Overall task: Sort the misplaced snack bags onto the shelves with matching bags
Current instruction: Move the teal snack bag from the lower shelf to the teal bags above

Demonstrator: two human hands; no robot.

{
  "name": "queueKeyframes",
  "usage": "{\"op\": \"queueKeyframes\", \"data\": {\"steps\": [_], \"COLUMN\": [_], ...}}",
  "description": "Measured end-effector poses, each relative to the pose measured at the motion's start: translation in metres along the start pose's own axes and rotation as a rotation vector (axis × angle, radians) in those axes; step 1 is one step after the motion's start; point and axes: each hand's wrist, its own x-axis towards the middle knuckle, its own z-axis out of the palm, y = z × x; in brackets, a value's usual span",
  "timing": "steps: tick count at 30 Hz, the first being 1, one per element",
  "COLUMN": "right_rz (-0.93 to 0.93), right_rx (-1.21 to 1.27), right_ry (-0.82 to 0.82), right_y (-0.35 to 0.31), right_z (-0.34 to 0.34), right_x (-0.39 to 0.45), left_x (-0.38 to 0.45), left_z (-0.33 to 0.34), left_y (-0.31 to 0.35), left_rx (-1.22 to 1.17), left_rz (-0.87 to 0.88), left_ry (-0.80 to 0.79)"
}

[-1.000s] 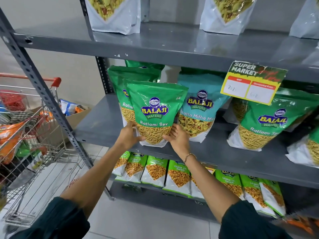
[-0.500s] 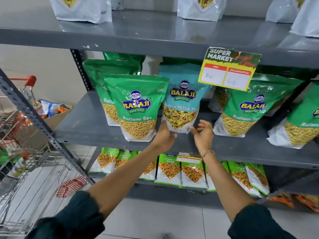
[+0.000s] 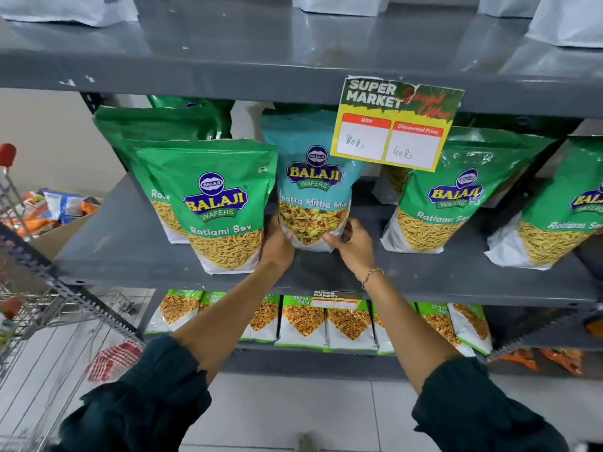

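Note:
A teal Khatta Mitha Mix bag (image 3: pixel 311 177) stands upright on the middle grey shelf (image 3: pixel 130 252), between green Ratlami Sev bags. My left hand (image 3: pixel 276 244) grips its lower left corner and my right hand (image 3: pixel 354 244) grips its lower right corner. A green Ratlami Sev bag (image 3: pixel 212 203) stands just left of it, with more green ones behind. Two further Ratlami Sev bags (image 3: pixel 456 194) lean to the right.
A price sign (image 3: pixel 396 123) hangs from the upper shelf edge, over the teal bag's top right. White bags stand on the top shelf (image 3: pixel 293 60). Small Chana bags (image 3: pixel 303 321) line the lower shelf. A shopping cart (image 3: pixel 39 321) and a cardboard box of snacks (image 3: pixel 58 213) are at left.
Both hands left the green Ratlami Sev bag, moved right and closed on the bottom of the teal Khatta Mitha Mix bag. The view moved closer to the shelf.

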Motion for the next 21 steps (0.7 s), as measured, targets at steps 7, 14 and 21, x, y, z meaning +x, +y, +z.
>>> {"op": "queueKeyframes", "data": {"steps": [7,14,21], "right_rz": [-0.037,-0.046,-0.067], "right_rx": [0.062,0.108,0.184], "right_ry": [0.140,0.208,0.122], "right_y": [0.015,0.022,0.014], "right_z": [-0.005,-0.030,-0.052], "right_x": [-0.041,-0.096,-0.163], "left_x": [0.000,-0.034,-0.094], "left_z": [0.003,-0.009,-0.024], "left_y": [0.004,0.008,-0.007], "left_rx": [0.095,0.137,-0.003], "left_rz": [0.009,0.106,0.181], "left_ry": [-0.180,-0.349,-0.434]}}
